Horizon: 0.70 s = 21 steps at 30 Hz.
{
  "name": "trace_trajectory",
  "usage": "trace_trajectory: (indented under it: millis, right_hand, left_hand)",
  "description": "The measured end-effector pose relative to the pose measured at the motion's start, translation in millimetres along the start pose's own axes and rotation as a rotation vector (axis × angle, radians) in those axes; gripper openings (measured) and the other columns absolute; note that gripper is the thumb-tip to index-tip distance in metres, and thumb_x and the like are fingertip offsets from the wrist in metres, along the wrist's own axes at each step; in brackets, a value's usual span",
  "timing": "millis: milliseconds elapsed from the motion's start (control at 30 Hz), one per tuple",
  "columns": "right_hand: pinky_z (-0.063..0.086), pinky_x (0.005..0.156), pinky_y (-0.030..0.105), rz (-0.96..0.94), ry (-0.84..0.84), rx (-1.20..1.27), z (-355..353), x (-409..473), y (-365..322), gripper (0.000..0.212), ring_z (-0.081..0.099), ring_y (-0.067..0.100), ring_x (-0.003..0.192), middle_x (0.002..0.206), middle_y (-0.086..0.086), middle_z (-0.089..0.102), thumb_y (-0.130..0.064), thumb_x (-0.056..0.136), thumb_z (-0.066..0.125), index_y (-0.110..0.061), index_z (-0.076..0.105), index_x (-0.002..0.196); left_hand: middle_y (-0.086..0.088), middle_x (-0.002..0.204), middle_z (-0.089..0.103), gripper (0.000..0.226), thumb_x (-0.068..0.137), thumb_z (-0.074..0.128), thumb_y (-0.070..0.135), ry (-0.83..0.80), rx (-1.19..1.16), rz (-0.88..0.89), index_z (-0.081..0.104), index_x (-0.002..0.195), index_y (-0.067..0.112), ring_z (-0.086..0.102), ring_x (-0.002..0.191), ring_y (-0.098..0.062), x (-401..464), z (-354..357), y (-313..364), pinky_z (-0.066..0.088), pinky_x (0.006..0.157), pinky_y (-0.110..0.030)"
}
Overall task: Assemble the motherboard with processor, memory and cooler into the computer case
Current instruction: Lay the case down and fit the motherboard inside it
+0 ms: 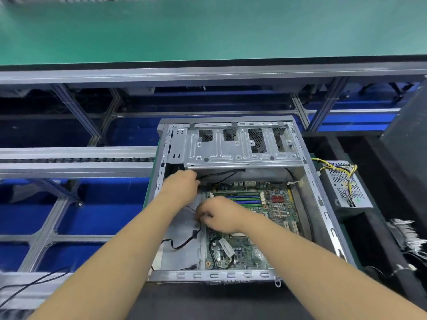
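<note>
Green bench [208, 31], hands in case [309, 172]

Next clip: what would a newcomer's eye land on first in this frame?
Both bare hands reach into the open computer case at centre: the left hand near the black cable below the drive cage, the right hand over the green motherboard. A perforated power supply with yellow wires sits outside, right.

Both hands, left hand [182, 184] and right hand [221, 215], reach into the case [318, 199] over the motherboard [249, 248].

Right hand [221, 215] hides its fingertips; motherboard [249, 227] partly covered.
</note>
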State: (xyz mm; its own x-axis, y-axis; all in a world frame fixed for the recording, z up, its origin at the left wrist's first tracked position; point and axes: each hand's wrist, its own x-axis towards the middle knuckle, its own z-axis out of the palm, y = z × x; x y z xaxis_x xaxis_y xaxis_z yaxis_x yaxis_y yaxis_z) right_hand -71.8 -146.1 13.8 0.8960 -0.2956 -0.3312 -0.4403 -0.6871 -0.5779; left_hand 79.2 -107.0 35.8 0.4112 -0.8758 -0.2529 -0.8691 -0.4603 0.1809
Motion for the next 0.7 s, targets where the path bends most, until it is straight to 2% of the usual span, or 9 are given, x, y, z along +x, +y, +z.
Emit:
trace_trajectory:
  millis: [67, 167, 200, 267, 333, 433, 533, 600, 700]
  right_hand:
    - [0.052, 0.08, 0.034, -0.038, -0.078, -0.07, 12, 13, -19, 0.023, 0.064, 0.028, 0.097, 0.111, 0.005, 0.073, -0.021, 0.092, 0.062, -0.015, 0.073, 0.112]
    - [0.051, 0.09, 0.032, -0.051, -0.252, -0.097, 28, 27, -37, 0.047, 0.063, 0.024, 0.112, 0.131, 0.001, 0.067, -0.032, 0.09, 0.072, -0.019, 0.063, 0.134]
    - [0.051, 0.093, 0.032, -0.049, -0.313, -0.052, 31, 30, -42, 0.049, 0.063, 0.024, 0.112, 0.13, 0.002, 0.067, -0.032, 0.088, 0.076, -0.018, 0.062, 0.133]
    - [0.053, 0.08, 0.031, -0.042, -0.355, 0.068, 34, 30, -48, 0.026, 0.064, 0.02, 0.09, 0.107, 0.003, 0.071, -0.024, 0.086, 0.079, -0.017, 0.07, 0.11]
    - [0.047, 0.063, 0.028, -0.028, -0.249, 0.043, 29, 25, -42, 0.003, 0.058, 0.018, 0.072, 0.086, 0.002, 0.068, -0.013, 0.088, 0.071, -0.013, 0.071, 0.091]
    - [0.048, 0.066, 0.029, 0.067, 0.031, 0.074, 10, 11, -16, 0.017, 0.06, 0.02, 0.076, 0.093, 0.011, 0.073, -0.006, 0.088, 0.059, -0.007, 0.074, 0.097]
    - [0.05, 0.051, 0.025, 0.255, 0.331, 0.67, -13, -7, 11, 0.012, 0.06, 0.017, 0.053, 0.078, 0.012, 0.071, -0.006, 0.095, 0.061, -0.007, 0.073, 0.094]
    - [0.057, 0.055, 0.029, 0.33, 0.467, 1.013, -26, -20, 26, 0.009, 0.062, 0.018, 0.052, 0.069, 0.009, 0.068, -0.013, 0.097, 0.065, -0.009, 0.073, 0.097]
    - [0.059, 0.064, 0.033, 0.292, 0.546, 1.24, -36, -36, 39, 0.013, 0.066, 0.021, 0.062, 0.074, 0.011, 0.07, -0.015, 0.098, 0.065, -0.004, 0.072, 0.102]
  left_hand:
    - [-0.016, 0.105, 0.067, 0.023, 0.105, 0.044, 0.026, 0.004, 0.013, -0.008, 0.059, 0.097, 0.01, 0.062, 0.096, -0.037, -3, 0, 1, 0.05, 0.08, -0.04]
    - [-0.015, 0.102, 0.067, 0.021, 0.105, 0.044, 0.025, -0.003, -0.035, -0.013, 0.056, 0.092, 0.013, 0.063, 0.094, -0.036, -7, 2, 3, 0.05, 0.078, -0.04]
    - [-0.013, 0.1, 0.067, 0.021, 0.104, 0.045, 0.026, -0.005, -0.058, -0.01, 0.055, 0.091, 0.014, 0.063, 0.091, -0.034, -8, 1, 3, 0.05, 0.077, -0.039]
    - [-0.01, 0.093, 0.068, 0.024, 0.103, 0.046, 0.029, 0.003, -0.131, -0.015, 0.056, 0.089, 0.013, 0.062, 0.085, -0.031, -8, -1, 3, 0.051, 0.075, -0.038]
    - [-0.008, 0.091, 0.067, 0.026, 0.103, 0.048, 0.031, 0.009, -0.176, -0.03, 0.062, 0.095, 0.01, 0.062, 0.083, -0.03, -8, -3, 3, 0.051, 0.074, -0.036]
    - [-0.009, 0.095, 0.067, 0.025, 0.102, 0.048, 0.03, -0.005, -0.168, -0.039, 0.063, 0.099, 0.01, 0.061, 0.086, -0.03, -7, -1, 3, 0.048, 0.074, -0.035]
    - [-0.007, 0.094, 0.068, 0.025, 0.101, 0.049, 0.031, -0.001, -0.162, -0.039, 0.065, 0.1, 0.013, 0.061, 0.082, -0.028, -4, 2, 2, 0.046, 0.07, -0.033]
    - [-0.005, 0.09, 0.068, 0.025, 0.1, 0.051, 0.033, -0.004, -0.103, -0.032, 0.068, 0.1, 0.014, 0.062, 0.08, -0.027, -5, 3, 1, 0.046, 0.068, -0.031]
    - [-0.005, 0.087, 0.065, 0.029, 0.099, 0.051, 0.04, 0.083, 0.12, -0.003, 0.066, 0.094, 0.014, 0.059, 0.075, -0.028, -9, 5, 9, 0.044, 0.065, -0.032]
